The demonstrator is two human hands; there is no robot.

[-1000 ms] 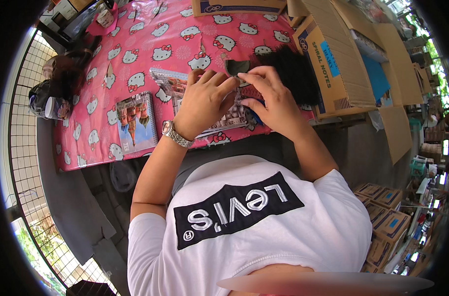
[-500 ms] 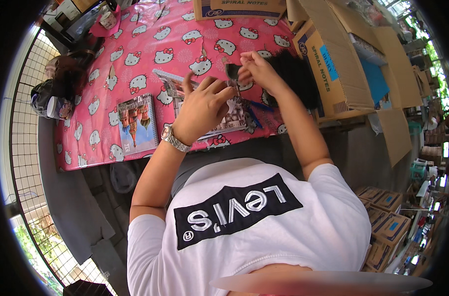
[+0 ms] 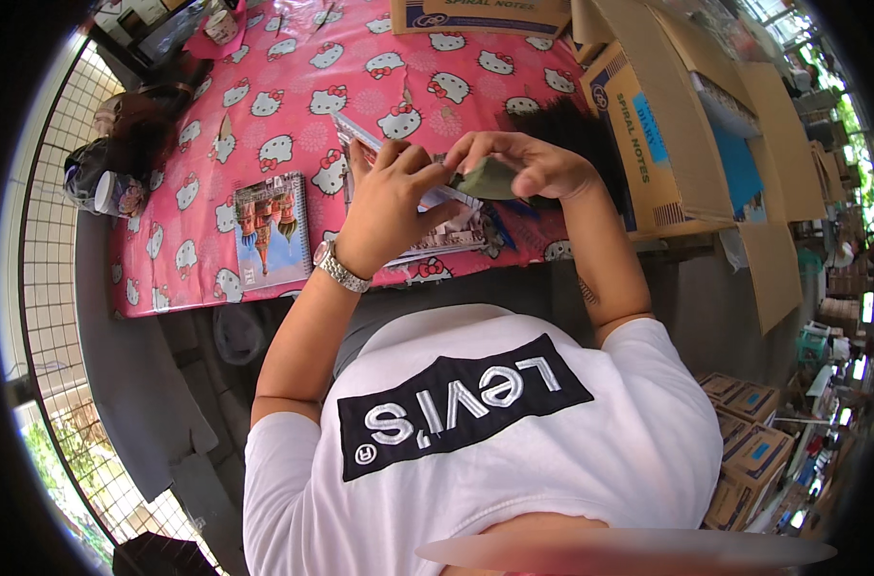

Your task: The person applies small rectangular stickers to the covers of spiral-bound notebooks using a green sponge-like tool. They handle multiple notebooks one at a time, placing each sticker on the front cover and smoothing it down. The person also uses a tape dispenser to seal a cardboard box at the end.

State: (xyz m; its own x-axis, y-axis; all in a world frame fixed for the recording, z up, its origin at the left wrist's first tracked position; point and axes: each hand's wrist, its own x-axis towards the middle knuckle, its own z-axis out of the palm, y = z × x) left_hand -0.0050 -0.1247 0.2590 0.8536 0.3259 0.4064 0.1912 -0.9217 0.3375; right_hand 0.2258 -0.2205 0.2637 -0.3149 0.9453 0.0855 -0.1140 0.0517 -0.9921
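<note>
While working over the pink tabletop [image 3: 204,276], left of an open carton [image 3: 648,187], apparently only partway along: beside a spiral notebook [image 3: 272,230] already closed and bound, over a second notebook [image 3: 456,233] with binding hidden, curling the left hand [image 3: 389,206], grip impossible to tell, and with the right hand [image 3: 542,171] pinching an olive-green piece [image 3: 490,182].

Daylight glares behind the wire grid [image 3: 58,235] at left, and fisheye distortion bends straight edges toward a black rim.

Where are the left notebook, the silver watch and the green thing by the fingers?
Left notebook [image 3: 270,233]: head view, middle of its cover.
Silver watch [image 3: 345,275]: head view, its metal band.
Green thing [image 3: 489,181]: head view, middle of its surface.
</note>
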